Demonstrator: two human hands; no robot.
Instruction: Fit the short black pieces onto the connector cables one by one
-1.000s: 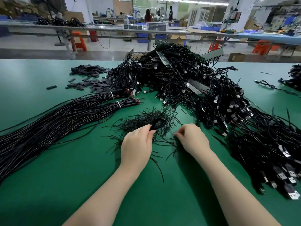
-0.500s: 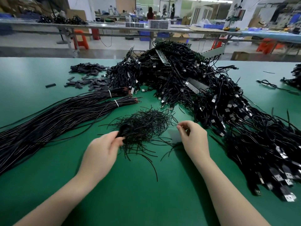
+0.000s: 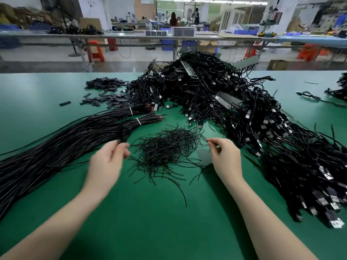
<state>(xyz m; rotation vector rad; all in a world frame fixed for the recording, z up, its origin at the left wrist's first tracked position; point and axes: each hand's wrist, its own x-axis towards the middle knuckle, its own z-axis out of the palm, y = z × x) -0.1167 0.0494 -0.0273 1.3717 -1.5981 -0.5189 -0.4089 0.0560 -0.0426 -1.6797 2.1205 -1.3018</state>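
This is a factory assembly hall for cable work. A broad green-matted workbench carries a great heap of black USB connector cables at twelve to two o'clock and tied bundles of long black wires at nine o'clock. Beyond stand long grey metal worktables, orange plastic stools, blue plastic crates and brown cardboard boxes, with distant workers under strip lighting.

Both forearms are bare to the frame edge, with no sleeves, gloves or jewellery visible.
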